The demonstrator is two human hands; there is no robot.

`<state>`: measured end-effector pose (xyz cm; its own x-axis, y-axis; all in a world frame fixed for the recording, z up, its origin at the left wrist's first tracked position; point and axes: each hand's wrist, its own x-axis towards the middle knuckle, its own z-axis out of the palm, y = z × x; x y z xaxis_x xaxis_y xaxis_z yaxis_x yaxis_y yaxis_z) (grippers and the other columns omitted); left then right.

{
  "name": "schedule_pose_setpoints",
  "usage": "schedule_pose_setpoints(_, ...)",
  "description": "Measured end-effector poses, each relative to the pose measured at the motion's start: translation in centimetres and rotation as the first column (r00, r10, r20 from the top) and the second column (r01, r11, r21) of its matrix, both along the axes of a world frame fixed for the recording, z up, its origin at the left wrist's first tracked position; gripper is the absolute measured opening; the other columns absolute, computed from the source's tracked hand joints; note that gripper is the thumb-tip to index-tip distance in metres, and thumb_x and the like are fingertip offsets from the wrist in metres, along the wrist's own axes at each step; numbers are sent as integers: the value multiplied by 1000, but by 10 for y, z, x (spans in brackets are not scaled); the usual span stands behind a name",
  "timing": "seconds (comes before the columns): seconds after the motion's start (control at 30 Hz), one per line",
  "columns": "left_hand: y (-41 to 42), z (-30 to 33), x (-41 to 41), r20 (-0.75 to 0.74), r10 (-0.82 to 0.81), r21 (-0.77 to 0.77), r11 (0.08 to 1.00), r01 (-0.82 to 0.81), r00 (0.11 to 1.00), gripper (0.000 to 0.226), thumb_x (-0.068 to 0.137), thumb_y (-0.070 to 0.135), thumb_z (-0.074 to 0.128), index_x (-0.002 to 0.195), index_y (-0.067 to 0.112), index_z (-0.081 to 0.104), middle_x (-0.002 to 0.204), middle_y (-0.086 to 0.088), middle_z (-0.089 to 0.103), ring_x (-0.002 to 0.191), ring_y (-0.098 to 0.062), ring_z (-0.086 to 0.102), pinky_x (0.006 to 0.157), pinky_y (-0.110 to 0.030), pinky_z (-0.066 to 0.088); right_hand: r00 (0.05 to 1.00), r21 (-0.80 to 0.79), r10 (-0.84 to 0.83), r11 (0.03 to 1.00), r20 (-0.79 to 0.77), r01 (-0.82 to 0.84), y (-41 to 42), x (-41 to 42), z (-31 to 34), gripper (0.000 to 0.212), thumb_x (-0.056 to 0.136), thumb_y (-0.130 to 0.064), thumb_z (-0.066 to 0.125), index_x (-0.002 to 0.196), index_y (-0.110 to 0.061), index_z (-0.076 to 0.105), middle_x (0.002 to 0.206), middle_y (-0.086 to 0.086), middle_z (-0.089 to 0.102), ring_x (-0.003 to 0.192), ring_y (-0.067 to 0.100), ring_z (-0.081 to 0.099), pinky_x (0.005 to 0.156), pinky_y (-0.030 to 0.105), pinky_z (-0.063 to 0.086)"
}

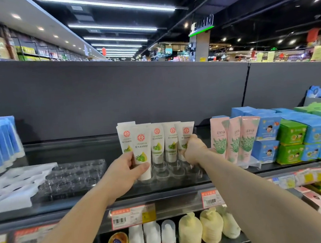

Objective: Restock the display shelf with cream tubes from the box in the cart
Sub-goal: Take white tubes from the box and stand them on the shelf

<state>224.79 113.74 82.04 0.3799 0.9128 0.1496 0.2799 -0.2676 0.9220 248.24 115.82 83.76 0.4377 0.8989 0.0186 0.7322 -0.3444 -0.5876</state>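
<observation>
1. Left hand point(128, 168) grips two white cream tubes point(142, 150) by their lower halves, thumb across the front one; both upright, caps down, at about 11 o'clock of the clear slotted tray point(172, 171).
2. Right hand point(194, 150) curls round the far-right white tube point(185, 136) at about 1 o'clock of the tray, knuckles toward camera; fingertips hidden.
3. Two more white tubes point(165, 142) stand in the tray between the hands, untouched, caps down in the sockets.
4. Shelf point(162, 191): pink tubes point(236, 139) just beside the right hand at 3 o'clock; empty clear tray point(73, 176) and white tray point(15, 186) at 9 o'clock. Box and cart not in view.
5. Step, my read: seating tubes into sockets; row partly filled, front sockets still empty.
6. Risks:
   - right wrist sits near the pink tubes; a sideways swing could topple them.
   - two tubes in one grip; releasing one could let the other slip or tilt out of its socket.
   - cap missing a socket leaves the tube leaning and could knock the standing pair like dominoes.
</observation>
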Motion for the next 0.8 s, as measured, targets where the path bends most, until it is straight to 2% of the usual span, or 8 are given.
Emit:
schedule_pose_setpoints(0.27,-5,0,3,8,16,26,1000,-16,1000,27,92,23,63,114,33,50,117,18,56,108,-6,55,74,-14,45,990,55,-28,998,-137,36,-12,-4,1,47,91,-11,61,131,-12,36,125,7,55,108,23,56,82,33,47)
schedule_pose_setpoints(0.37,-9,2,4,24,16,25,1000,-17,1000,27,91,21,63,111,33,50,112,21,54,104,-4,54,70,-14,45,943,226,-103,957,-315,180,-33,-12,5,54,88,-24,67,132,-15,37,118,2,57,104,23,58,81,37,50)
schedule_pose_setpoints(0.43,-10,4,3,51,14,30,999,-16,999,27,90,20,64,111,32,52,109,23,55,98,-1,56,67,-13,45,922,432,-117,857,-370,282,-52,-28,4,44,87,-29,67,122,-16,43,105,-1,58,95,21,59,79,38,53)
schedule_pose_setpoints(0.5,-12,4,2,103,12,36,999,-16,995,30,89,19,67,113,32,54,105,24,59,94,4,58,67,-13,46,943,514,14,841,-332,169,-65,-54,4,29,89,-33,66,108,-21,47,96,-6,57,90,15,60,74,31,54)
schedule_pose_setpoints(0.57,-14,5,1,167,7,35,999,-13,986,32,88,15,67,112,34,56,106,22,64,96,2,61,70,-14,50,938,389,210,917,-275,-91,-70,-83,5,28,89,-42,64,108,-29,47,97,-15,56,90,7,58,72,21,49)
schedule_pose_setpoints(0.63,-16,6,-1,201,11,28,999,-16,980,35,89,9,64,115,31,57,109,20,63,95,0,63,67,-14,52,900,289,319,928,-296,-234,-65,-103,4,27,88,-44,63,109,-34,49,100,-18,57,94,6,58,79,23,49)
schedule_pose_setpoints(0.7,-14,9,-6,195,30,26,999,-36,980,37,89,7,64,120,27,58,114,15,64,93,1,63,65,-13,52,872,295,342,924,-349,-244,-59,-113,6,23,89,-42,64,109,-34,55,106,-15,64,96,8,61,86,31,54)
schedule_pose_setpoints(0.8,-10,14,-19,80,82,89,992,-89,993,40,88,12,68,124,23,55,117,12,62,93,1,60,63,-11,50,897,308,337,919,-287,-246,-51,-116,8,26,90,-40,63,111,-27,58,108,-9,67,95,12,63,79,27,54)
